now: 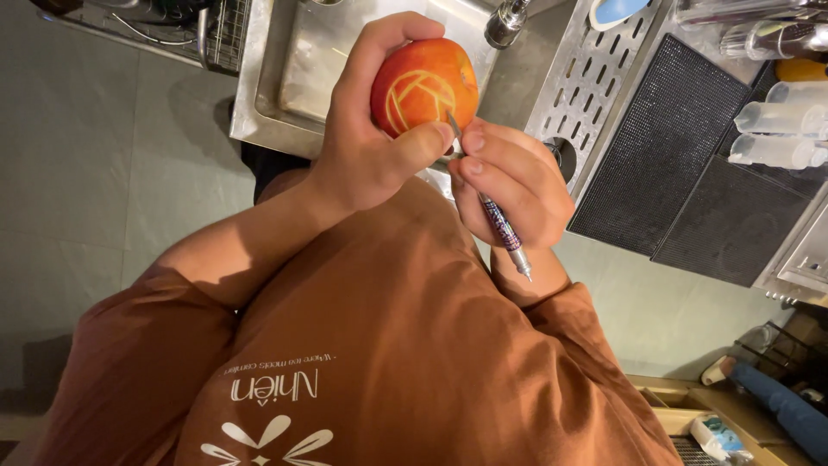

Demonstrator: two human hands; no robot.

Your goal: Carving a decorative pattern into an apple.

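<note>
While the apple (424, 86) sits in the air just in front of the sink (293, 78), its carved face — a ring of pale cuts shaped like a camera shutter — is turned up toward the camera. It looks firm and fairly light, a round fruit with smooth, waxy skin that could slip in the fingers; the skin between the cuts is thin and would likely tear or bruise under pressure, so the safest hold is on the uncut sides and back, away from the pattern.

That is where the left hand (366, 129) has it: fingers curled closed over the far side of the apple, thumb pressed against the near lower edge just under the carving. The right hand (509, 185) is pinched shut around a thin carving knife (496, 211) with a patterned handle, held like a pen, its fingertips bunched just beside the apple. The blade tip appears to touch the apple's right edge — though the point itself is too small to be sure it is in the skin.

To the right of the sink lie a slotted metal drainer (586, 82) and black rubber mats (681, 147), with clear plastic bottles (776, 134) lying beyond them
</note>
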